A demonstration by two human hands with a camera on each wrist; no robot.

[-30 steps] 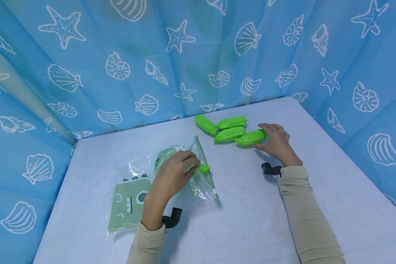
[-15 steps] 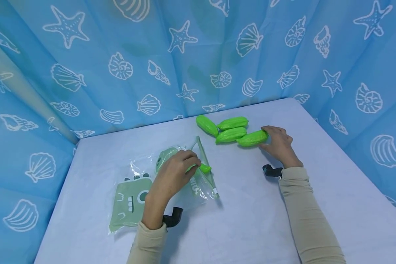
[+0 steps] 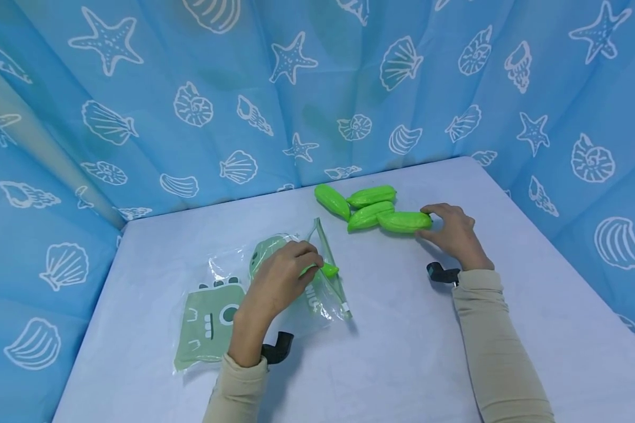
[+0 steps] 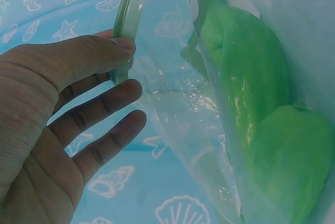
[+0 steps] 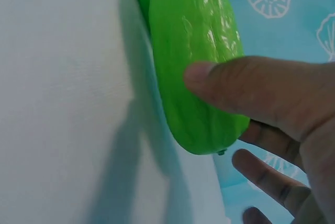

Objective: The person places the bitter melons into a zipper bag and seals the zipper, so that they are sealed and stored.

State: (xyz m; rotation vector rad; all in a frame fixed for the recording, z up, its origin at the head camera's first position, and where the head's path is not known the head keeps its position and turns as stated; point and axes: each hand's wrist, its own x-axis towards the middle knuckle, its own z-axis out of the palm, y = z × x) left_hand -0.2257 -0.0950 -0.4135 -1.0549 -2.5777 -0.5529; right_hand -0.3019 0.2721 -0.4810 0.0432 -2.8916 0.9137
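Left hand (image 3: 280,279) unmoved, pinching open the rim of the clear zip bag (image 3: 227,299), one green piece already inside. Right hand (image 3: 452,235) gripping the nearest green vegetable (image 3: 404,221), now swung level from its tilt: pickup looks underway.

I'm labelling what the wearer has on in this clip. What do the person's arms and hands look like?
Both arms wear long beige sleeves that end at the wrist. The left hand and right hand are bare: no gloves, rings or watch visible. A small black curved device sits under the left wrist, and a similar black mount at the right wrist.
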